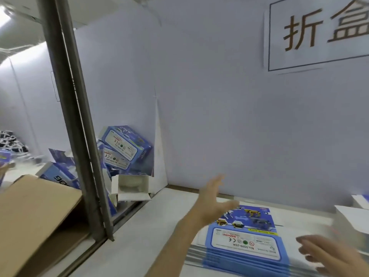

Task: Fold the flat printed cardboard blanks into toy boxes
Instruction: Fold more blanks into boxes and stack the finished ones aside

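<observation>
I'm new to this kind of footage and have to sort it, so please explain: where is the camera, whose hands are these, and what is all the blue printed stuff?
There is only one picture, taken by a camera worn on a person's head, looking forward and down at their work table. No machine is involved: the two bare hands are the person's own. The left hand is stretched forward with its fingers spread, and the right hand shows at the lower right. Both are open and hold nothing. On the table by the hands lies a stack of flat blue printed blanks, the cardboard that gets folded. To the left, past a metal post, folded boxes lie in a pile next to a brown carton. A paper sign hangs on the wall.
</observation>
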Demonstrator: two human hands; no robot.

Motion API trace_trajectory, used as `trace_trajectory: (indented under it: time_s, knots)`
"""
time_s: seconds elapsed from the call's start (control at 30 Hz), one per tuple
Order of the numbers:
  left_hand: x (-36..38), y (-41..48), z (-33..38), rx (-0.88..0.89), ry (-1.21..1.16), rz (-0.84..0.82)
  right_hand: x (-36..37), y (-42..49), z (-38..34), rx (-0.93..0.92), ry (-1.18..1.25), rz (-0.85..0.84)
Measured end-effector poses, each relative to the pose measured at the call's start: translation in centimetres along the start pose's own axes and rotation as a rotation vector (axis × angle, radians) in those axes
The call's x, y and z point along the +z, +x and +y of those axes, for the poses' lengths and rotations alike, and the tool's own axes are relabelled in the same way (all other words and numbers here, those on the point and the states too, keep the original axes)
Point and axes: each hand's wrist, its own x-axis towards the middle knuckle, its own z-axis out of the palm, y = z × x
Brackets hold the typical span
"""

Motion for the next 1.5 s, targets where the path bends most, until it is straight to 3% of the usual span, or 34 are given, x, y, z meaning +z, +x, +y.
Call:
trace_trajectory:
  time_s: [0.07,0.13,0.23,0.4,0.83,0.97,1.2,1.4,1.5]
  knots:
    - [3.9,-0.6,0.5,-0.109,0.285,-0.439,0.6,0.9,0.1,-0.076,-0.182,-0.019]
    - [6.3,-1.1,1.2,-0.135,0.443,-0.624,1.3,1.8,0.6,-0.114,-0.357,-0.031]
    - [7.7,-1.3,1.8,-0.191,0.469,-0.657,2.2,2.9,1.3,-0.068,-0.547,-0.059]
    - [8.0,-1.0,2.0,-0.191,0.519,-0.652,2.9,3.5,1.7,0.092,-0.664,-0.105]
    - [6.6,-1.1,2.5,-0.114,0.609,-0.699,0.5,3.6,2.0,0.177,-0.509,-0.085]
    - [5.9,-1.5,3.2,-0.063,0.598,-0.592,-0.5,3.4,1.3,0.132,-0.358,-0.027]
    - [4.1,-1.2,4.4,0.192,0.654,-0.149,-1.7,3.0,0.1,-0.005,-0.126,0.149]
    - [2.3,-1.8,4.8,0.21,0.278,0.03,-2.9,2.2,-0.9,-0.075,0.059,0.242]
    - [1.7,-2.0,5.6,0.374,0.237,0.345,-3.7,1.5,-1.8,-0.139,0.231,0.32]
